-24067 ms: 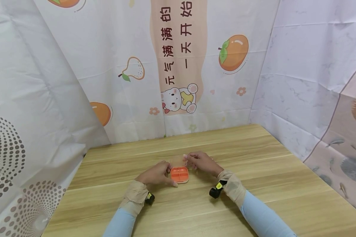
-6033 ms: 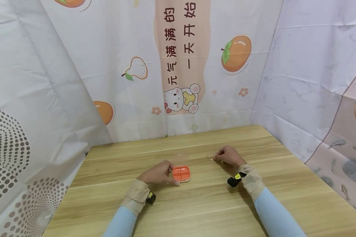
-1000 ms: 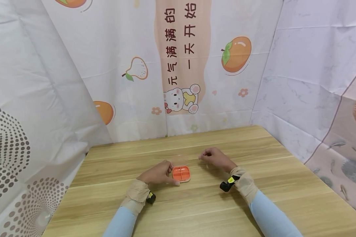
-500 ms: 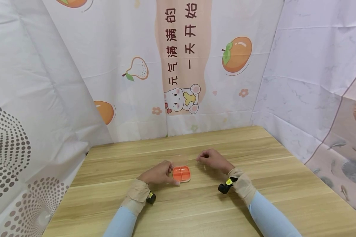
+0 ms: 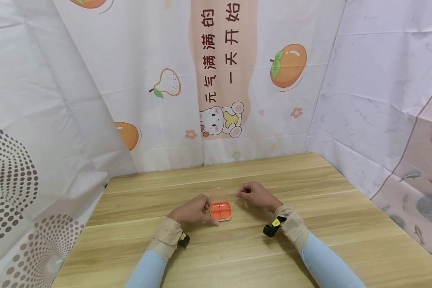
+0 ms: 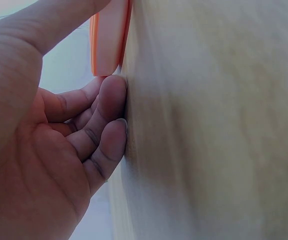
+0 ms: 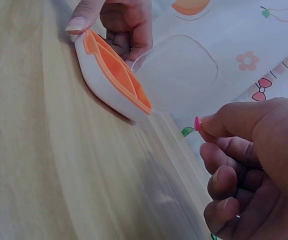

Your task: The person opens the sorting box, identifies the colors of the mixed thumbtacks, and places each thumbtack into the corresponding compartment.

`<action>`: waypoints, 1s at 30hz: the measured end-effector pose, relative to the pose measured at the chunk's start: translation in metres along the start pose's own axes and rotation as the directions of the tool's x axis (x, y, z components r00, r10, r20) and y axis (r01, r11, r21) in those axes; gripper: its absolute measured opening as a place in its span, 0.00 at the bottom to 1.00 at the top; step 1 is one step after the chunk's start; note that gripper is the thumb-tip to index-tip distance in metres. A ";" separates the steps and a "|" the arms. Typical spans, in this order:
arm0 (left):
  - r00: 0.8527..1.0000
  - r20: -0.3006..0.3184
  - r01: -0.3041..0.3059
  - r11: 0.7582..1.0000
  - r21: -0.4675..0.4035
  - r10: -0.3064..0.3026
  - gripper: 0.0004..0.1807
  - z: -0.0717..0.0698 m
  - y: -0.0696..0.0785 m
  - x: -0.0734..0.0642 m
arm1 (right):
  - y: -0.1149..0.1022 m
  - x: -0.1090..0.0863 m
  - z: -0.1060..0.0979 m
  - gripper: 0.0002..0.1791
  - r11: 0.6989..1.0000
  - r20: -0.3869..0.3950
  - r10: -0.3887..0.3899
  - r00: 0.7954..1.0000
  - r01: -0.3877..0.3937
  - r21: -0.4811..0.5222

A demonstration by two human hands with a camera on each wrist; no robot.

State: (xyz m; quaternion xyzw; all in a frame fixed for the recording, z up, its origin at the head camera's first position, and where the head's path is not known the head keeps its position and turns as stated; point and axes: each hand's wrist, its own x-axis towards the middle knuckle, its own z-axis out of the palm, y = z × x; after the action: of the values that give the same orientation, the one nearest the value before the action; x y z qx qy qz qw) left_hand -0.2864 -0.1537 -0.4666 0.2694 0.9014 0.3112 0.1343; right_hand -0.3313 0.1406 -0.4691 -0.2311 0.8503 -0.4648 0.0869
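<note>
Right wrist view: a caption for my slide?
Right hand pinches a small pink piece near the orange and white box, clear lid open, left hand at its edge.

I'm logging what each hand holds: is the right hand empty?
No, in the right wrist view the right hand pinches a small pink piece.

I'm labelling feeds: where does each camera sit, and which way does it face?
Head: worn on the head, facing forward and down at the orange box; left hand and right hand show.
Left wrist: on that wrist, facing its hand and the box.
Right wrist: likewise, facing its hand, a pink piece and the box; left hand shows.
Head and right wrist share the clear lid.
</note>
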 end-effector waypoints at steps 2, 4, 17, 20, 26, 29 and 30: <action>1.000 0.000 0.002 1.000 0.003 -0.002 0.35 0.000 0.000 0.000 | -0.001 0.000 0.001 0.08 1.000 0.003 -0.007 1.000 0.007 -0.003; 1.000 0.000 0.002 1.000 0.005 -0.002 0.34 0.000 0.000 0.000 | -0.002 0.000 0.002 0.10 1.000 0.009 -0.011 1.000 0.011 -0.004; 1.000 0.000 -0.014 1.000 0.008 0.014 0.32 0.001 -0.003 0.001 | -0.008 -0.001 0.013 0.09 1.000 0.034 -0.023 0.999 0.023 -0.010; 1.000 0.000 -0.013 1.000 0.010 0.013 0.32 0.001 -0.003 0.002 | -0.010 -0.001 0.015 0.09 1.000 0.032 -0.021 0.999 0.022 -0.020; 1.000 -0.002 -0.017 1.000 0.007 0.017 0.33 0.002 -0.004 0.003 | -0.013 -0.002 0.020 0.07 1.000 0.046 -0.020 0.999 0.021 -0.022; 1.000 -0.002 -0.017 1.000 0.011 0.017 0.33 0.002 -0.004 0.003 | -0.013 -0.001 0.023 0.07 0.999 0.047 -0.024 0.999 0.025 -0.026; 1.000 -0.003 -0.017 1.000 0.012 0.017 0.33 0.002 -0.004 0.003 | -0.014 -0.001 0.024 0.07 0.999 0.045 -0.026 0.999 0.028 -0.028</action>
State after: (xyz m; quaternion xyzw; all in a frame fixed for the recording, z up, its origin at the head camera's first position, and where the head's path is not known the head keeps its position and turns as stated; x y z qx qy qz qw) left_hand -0.2897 -0.1544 -0.4708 0.2773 0.9012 0.3071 0.1288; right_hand -0.3178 0.1165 -0.4712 -0.2541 0.8516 -0.4483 0.0964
